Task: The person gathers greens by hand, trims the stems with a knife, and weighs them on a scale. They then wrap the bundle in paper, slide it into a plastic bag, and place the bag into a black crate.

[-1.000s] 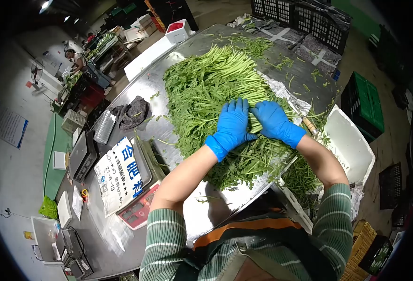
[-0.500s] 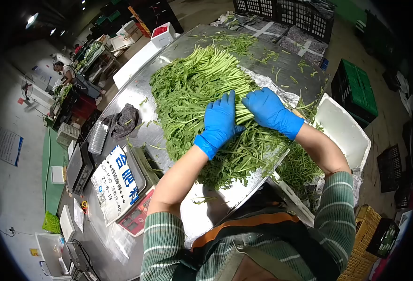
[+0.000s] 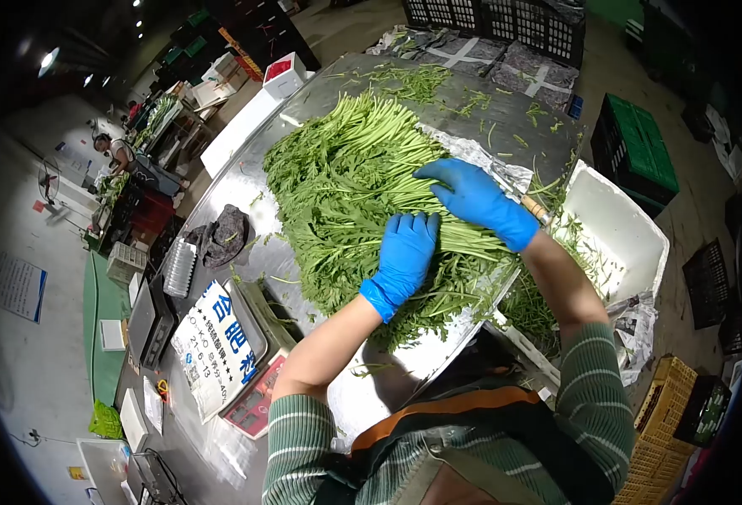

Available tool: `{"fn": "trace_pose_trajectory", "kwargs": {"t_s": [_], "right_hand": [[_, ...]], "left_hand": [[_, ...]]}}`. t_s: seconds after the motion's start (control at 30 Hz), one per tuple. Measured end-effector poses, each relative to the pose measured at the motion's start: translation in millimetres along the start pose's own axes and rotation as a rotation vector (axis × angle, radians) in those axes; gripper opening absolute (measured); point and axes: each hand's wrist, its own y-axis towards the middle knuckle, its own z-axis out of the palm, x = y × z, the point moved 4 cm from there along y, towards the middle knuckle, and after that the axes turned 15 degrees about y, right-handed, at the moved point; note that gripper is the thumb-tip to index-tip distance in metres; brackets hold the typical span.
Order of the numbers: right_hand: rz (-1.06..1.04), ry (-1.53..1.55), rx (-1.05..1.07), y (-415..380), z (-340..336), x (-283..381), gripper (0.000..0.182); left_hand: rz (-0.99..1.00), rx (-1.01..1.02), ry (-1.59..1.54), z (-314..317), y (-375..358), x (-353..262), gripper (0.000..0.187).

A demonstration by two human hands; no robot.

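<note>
A big pile of leafy greens (image 3: pixel 337 160) with long pale-green stems lies on the metal table (image 3: pixel 245 181). My left hand (image 3: pixel 407 257), in a blue glove, lies over the near part of the pile with its fingers stretched across stems and leaves. To its upper right, my right hand (image 3: pixel 479 198), gloved the same way, hovers over or touches the stem ends, fingers extended and thumb side hidden in part. Beside the right wrist is a tool with a wooden handle (image 3: pixel 537 209). Loose leaves and short stems (image 3: pixel 417 82) are scattered at the far side.
A white bin (image 3: pixel 615 227) with trimmings stands at the right. A scale (image 3: pixel 257 396) and a printed white sheet (image 3: pixel 215 349) are at the left, near a dark crumpled cloth (image 3: pixel 224 236). Green crates (image 3: pixel 636 151) stand on the floor. Another person (image 3: pixel 123 156) works far left.
My hands have drawn apart on the pile. The right has moved left and its fingers have opened over the stems; the left has shifted nearer to me. The wooden handle shows more fully.
</note>
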Motion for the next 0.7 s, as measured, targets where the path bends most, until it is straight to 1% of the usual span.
{"fn": "trace_pose_trajectory", "kwargs": {"t_s": [0.07,0.13,0.17,0.23,0.27,0.33,0.37,0.43,0.47,0.53,0.57,0.63,0.67,0.7], "right_hand": [[0.169,-0.081,0.105,8,22,-29,0.028],[0.139,-0.126,0.128,10,39,-42,0.028],[0.115,-0.157,0.120,9,42,-47,0.026],[0.129,-0.096,0.127,6,38,-40,0.024],[0.132,-0.092,0.104,4,33,-37,0.022],[0.132,-0.061,0.017,-1,22,-32,0.021],[0.097,-0.006,-0.075,-6,16,-32,0.019],[0.212,0.153,-0.144,-14,-1,-24,0.018],[0.192,0.174,-0.249,-21,-13,-15,0.016],[0.184,0.427,-0.456,-37,-36,-19,0.016],[0.168,0.549,-0.613,-45,-47,-23,0.016],[0.125,0.781,-0.898,-60,-62,-26,0.018],[0.027,0.734,-0.940,-66,-66,-26,0.019],[0.030,0.733,-0.941,-69,-62,-24,0.019]], "left_hand": [[-0.007,0.013,0.011,1,-1,-1,0.043],[-0.051,-0.091,0.081,3,-4,2,0.048],[-0.067,-0.123,0.142,2,-3,3,0.037],[-0.104,-0.034,0.125,6,2,6,0.039],[-0.110,0.093,0.094,13,5,7,0.034],[-0.004,0.282,0.062,14,16,12,0.043],[0.010,0.315,0.007,17,21,16,0.043],[0.019,0.238,-0.147,0,20,28,0.043],[-0.010,0.234,-0.232,-5,18,36,0.049],[-0.112,0.264,-0.468,-14,19,56,0.056],[-0.214,0.434,-0.584,-15,21,65,0.060],[-0.435,0.366,-0.890,9,16,84,0.067],[-0.467,0.375,-0.953,21,16,90,0.067],[-0.484,0.398,-1.105,21,18,91,0.065]]}}
